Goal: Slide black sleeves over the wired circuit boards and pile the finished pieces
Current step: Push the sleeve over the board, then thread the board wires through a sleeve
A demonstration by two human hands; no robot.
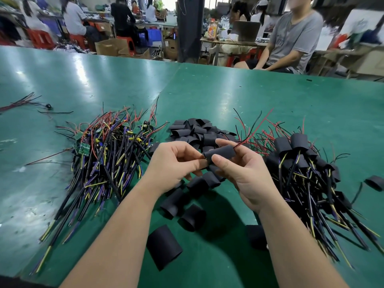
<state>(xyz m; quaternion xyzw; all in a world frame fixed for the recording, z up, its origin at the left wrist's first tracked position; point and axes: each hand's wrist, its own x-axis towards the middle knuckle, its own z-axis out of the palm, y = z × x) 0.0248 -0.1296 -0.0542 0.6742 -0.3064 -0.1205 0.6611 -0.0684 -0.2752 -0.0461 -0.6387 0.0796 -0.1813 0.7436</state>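
Note:
Both hands meet above the middle of the green table (228, 96). My right hand (239, 173) grips a black sleeve (222, 153) between thumb and fingers; thin red and black wires (252, 132) stick out of the sleeve's far end. My left hand (174, 163) pinches the sleeve's near end, where the board is hidden. A heap of bare wired circuit boards (108, 150) lies at the left. Loose black sleeves (193, 132) are heaped behind the hands and scattered below them. Sleeved pieces (307, 173) are piled at the right.
Stray wires (22, 102) lie at the far left of the table. One loose sleeve (375, 182) sits by the right edge. A seated person (291, 40) is beyond the table's far side, with other workers, stools and boxes behind.

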